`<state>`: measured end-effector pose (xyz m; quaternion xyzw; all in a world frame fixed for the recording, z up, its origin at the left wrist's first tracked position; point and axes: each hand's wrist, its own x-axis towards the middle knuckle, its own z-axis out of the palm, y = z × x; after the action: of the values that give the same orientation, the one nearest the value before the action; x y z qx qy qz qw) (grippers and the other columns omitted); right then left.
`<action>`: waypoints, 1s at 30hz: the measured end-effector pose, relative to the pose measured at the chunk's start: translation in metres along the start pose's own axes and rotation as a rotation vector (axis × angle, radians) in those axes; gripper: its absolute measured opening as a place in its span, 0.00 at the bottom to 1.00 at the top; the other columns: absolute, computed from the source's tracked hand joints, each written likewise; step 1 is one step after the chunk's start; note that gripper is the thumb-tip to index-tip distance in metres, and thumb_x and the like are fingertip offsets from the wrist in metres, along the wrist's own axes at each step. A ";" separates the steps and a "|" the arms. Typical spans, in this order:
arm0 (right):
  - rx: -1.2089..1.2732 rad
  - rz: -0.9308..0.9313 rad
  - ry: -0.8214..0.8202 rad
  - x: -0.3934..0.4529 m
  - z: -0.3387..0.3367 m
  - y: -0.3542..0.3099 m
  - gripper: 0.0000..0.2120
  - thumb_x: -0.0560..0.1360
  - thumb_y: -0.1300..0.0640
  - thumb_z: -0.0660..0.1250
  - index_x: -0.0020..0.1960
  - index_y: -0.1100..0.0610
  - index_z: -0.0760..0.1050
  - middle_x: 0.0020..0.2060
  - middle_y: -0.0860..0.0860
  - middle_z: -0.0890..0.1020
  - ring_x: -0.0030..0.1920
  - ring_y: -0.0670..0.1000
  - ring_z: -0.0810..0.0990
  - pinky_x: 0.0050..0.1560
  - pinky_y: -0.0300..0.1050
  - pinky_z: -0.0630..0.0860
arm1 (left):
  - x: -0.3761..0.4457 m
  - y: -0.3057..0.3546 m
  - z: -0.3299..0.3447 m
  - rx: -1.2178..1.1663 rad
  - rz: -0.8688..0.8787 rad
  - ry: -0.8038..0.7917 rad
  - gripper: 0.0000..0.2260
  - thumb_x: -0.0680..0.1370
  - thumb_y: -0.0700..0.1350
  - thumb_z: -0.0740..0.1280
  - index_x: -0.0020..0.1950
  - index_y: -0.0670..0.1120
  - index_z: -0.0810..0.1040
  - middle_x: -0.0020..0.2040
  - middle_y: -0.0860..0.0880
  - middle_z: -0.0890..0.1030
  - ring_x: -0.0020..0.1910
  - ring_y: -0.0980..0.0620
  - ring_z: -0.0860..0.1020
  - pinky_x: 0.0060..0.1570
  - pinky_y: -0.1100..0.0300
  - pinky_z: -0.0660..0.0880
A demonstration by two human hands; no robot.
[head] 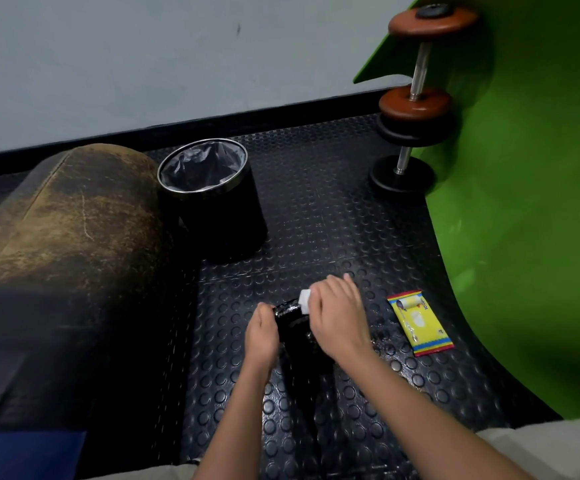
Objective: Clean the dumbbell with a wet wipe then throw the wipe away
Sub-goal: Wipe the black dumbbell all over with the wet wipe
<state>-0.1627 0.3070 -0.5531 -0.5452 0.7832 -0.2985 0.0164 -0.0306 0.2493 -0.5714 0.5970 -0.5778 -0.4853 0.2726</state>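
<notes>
A black dumbbell [290, 318] stands on the studded rubber floor between my hands. My left hand [261, 332] grips its left side. My right hand [338, 315] presses a folded white wet wipe [305, 299] against the top of the dumbbell's upper end; most of the wipe is hidden under my fingers. The dumbbell's lower part is dark and hard to make out. A yellow wet-wipe pack [418, 322] lies on the floor to the right of my right hand.
A black round bin [228, 216] with a grey liner stands behind the dumbbell, slightly left. A worn brown padded bench [63, 230] fills the left. Green curved panel [530, 202] on the right; two other dumbbells [416, 105] lean against it at the back.
</notes>
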 end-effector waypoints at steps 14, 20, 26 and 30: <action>0.649 0.804 -0.114 0.009 -0.013 0.020 0.21 0.85 0.52 0.46 0.64 0.59 0.74 0.62 0.58 0.77 0.60 0.58 0.75 0.52 0.45 0.66 | -0.005 0.002 -0.002 -0.010 0.017 -0.027 0.17 0.84 0.51 0.48 0.41 0.45 0.68 0.39 0.48 0.71 0.40 0.51 0.70 0.40 0.55 0.68; 0.302 0.557 -0.175 0.019 -0.013 0.015 0.20 0.84 0.54 0.46 0.53 0.58 0.76 0.55 0.57 0.80 0.58 0.59 0.76 0.64 0.53 0.65 | 0.002 -0.001 -0.002 -0.016 -0.003 -0.018 0.17 0.84 0.52 0.48 0.42 0.47 0.69 0.40 0.48 0.72 0.41 0.51 0.71 0.42 0.54 0.69; -0.011 -0.064 -0.044 -0.003 0.000 -0.001 0.17 0.83 0.52 0.47 0.50 0.52 0.74 0.47 0.46 0.78 0.57 0.49 0.74 0.76 0.51 0.57 | 0.004 -0.004 -0.001 -0.020 -0.012 -0.001 0.21 0.84 0.51 0.49 0.43 0.39 0.73 0.39 0.48 0.75 0.40 0.50 0.72 0.43 0.53 0.71; 0.057 -0.128 0.002 -0.013 0.003 0.019 0.17 0.84 0.51 0.50 0.63 0.53 0.75 0.59 0.47 0.78 0.67 0.50 0.71 0.75 0.53 0.58 | -0.003 -0.001 0.000 -0.023 0.012 -0.029 0.22 0.82 0.52 0.49 0.46 0.36 0.72 0.39 0.48 0.75 0.39 0.51 0.72 0.42 0.53 0.71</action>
<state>-0.1728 0.3210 -0.5687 -0.5931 0.7380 -0.3216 0.0123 -0.0298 0.2522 -0.5712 0.5831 -0.5797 -0.4988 0.2739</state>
